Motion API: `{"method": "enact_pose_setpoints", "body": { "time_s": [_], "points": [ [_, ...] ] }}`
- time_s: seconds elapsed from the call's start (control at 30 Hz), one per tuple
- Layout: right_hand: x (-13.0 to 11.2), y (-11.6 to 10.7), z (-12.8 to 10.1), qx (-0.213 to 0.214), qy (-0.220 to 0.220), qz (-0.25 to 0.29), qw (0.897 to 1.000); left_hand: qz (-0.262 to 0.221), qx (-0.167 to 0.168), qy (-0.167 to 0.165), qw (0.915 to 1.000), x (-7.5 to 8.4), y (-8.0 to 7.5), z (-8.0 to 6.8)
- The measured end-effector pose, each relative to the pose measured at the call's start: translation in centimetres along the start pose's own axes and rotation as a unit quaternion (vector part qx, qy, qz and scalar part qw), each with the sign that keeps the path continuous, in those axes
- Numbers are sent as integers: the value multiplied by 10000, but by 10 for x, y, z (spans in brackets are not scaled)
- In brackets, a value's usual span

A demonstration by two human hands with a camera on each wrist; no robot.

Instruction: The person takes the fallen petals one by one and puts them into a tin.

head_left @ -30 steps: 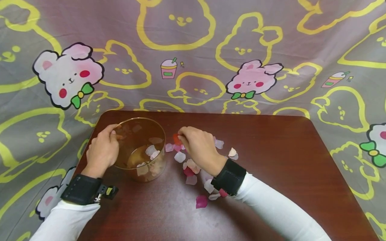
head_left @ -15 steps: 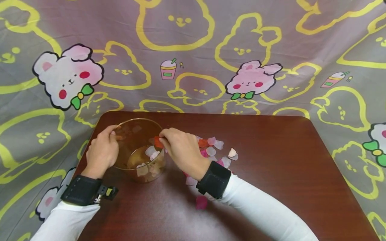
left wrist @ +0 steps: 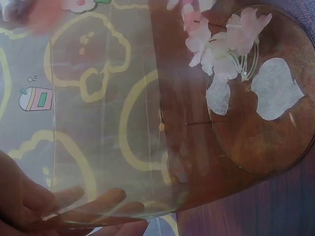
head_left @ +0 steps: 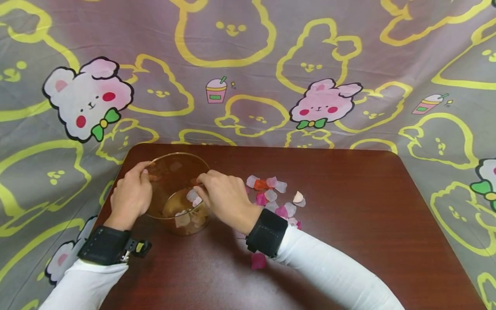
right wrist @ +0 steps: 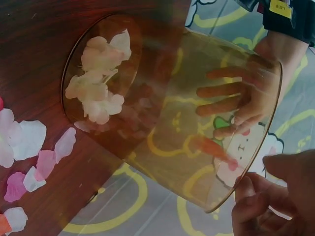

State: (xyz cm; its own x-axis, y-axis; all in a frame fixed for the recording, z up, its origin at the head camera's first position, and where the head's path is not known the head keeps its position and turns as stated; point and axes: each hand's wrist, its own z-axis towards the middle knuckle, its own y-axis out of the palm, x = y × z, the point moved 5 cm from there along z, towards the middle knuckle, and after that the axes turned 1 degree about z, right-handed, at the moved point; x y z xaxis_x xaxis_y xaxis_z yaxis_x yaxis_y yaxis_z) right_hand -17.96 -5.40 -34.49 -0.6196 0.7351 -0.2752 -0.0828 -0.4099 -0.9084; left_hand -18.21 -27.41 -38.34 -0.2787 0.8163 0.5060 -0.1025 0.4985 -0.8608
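A clear amber cylindrical container (head_left: 164,217) stands at the left of the table, its gold rim facing up. My left hand (head_left: 131,191) grips its left side at the rim, with several fingers (right wrist: 221,91) showing through the wall in the right wrist view. At the opposite rim, my right hand (head_left: 226,200) pinches a red petal (right wrist: 214,149), which shows just inside the container. Pale pink blossoms (left wrist: 238,42) and white petals (left wrist: 276,89) lie at the container's bottom. Loose pink, white and red petals (head_left: 261,185) are scattered right of the container, some hidden behind my right forearm.
The brown table (head_left: 348,215) has rounded far corners. Behind it hangs a grey cloth (head_left: 255,82) with cartoon bunnies and yellow outlines. A dark pink petal (head_left: 258,261) lies nearer me, and a cream petal (head_left: 298,197) sits farther right.
My right hand has moved left from the scattered petals to the container's rim, carrying the red petal. My left hand and the container have stayed put.
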Motion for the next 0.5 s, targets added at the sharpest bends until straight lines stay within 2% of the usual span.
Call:
{"method": "enact_pose_setpoints", "body": {
  "time_s": [0.2,0.5],
  "points": [
    [-2,2,-2,-100,-109,-20,9999,-6,-15,15,10000,1,-2,1],
    [-2,-6,-5,89,-245,121,9996,-5,-66,13,10000,2,-4,2]
  ]
}}
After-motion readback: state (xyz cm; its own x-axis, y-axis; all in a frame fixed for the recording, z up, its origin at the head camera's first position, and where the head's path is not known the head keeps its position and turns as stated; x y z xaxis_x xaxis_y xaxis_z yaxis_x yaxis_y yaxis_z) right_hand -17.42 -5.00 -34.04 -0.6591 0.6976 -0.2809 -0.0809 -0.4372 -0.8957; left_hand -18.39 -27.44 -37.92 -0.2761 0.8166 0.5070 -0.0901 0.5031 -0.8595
